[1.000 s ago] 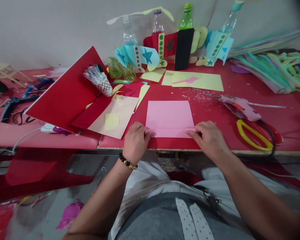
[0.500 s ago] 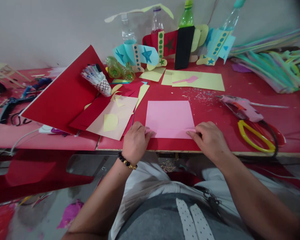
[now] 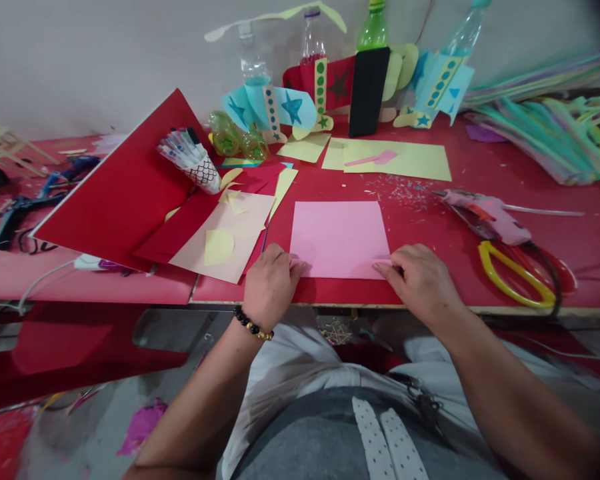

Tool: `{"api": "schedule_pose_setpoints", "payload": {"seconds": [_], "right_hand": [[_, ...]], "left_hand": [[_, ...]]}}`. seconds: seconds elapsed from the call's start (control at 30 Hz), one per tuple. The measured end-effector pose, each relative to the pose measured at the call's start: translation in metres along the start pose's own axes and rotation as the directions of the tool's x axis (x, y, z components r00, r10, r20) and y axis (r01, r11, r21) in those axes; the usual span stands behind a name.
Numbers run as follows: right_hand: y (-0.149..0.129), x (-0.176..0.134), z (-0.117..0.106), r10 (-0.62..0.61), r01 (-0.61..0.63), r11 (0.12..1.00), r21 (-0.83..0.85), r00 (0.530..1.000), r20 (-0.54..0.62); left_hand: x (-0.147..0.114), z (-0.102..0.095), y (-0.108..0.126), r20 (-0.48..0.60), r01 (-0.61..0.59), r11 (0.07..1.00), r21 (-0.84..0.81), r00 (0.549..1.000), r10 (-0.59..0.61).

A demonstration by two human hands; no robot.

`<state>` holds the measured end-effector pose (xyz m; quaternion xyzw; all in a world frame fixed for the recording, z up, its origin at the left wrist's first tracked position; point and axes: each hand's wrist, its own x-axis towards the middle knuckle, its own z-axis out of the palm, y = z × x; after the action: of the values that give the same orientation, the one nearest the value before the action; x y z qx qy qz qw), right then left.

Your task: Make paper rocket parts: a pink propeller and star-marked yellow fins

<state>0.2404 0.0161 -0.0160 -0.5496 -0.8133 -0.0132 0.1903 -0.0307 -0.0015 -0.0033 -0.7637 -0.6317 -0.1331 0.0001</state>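
Note:
A pink sheet of paper lies on the red table in front of me, its near edge curled or folded up a little. My left hand pinches the near left corner between thumb and fingers. At the near right corner my right hand grips the same sheet, thumb pointing inward. Just left of the sheet are a pale pink paper and a small yellow cut piece on top of it. Scissors with a yellow handle rest right of my right hand, partly under a glue gun's cord.
A pink glue gun lies at the right. Behind stand decorated plastic bottles, a black phone-like slab and yellow sheets. A pen holder leans near a red board. Coloured strips pile up at far right.
Both hands keep their hold on the pink paper's near corners, almost unmoved. The camera view has shifted very slightly.

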Motion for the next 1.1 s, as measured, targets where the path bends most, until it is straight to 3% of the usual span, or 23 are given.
{"api": "schedule_pose_setpoints", "payload": {"seconds": [0.97, 1.1], "right_hand": [[-0.0054, 0.002, -0.0011, 0.018, -0.016, 0.998, -0.059, 0.999, 0.036], [-0.0072, 0.0035, -0.0024, 0.023, -0.017, 0.996, -0.088, 0.998, 0.06]], "left_hand": [[0.0014, -0.0001, 0.0038, 0.019, 0.017, 0.999, 0.036, 1.0, -0.017], [-0.0008, -0.002, 0.0094, -0.079, 0.061, 0.996, 0.06, 0.995, -0.057]]}}
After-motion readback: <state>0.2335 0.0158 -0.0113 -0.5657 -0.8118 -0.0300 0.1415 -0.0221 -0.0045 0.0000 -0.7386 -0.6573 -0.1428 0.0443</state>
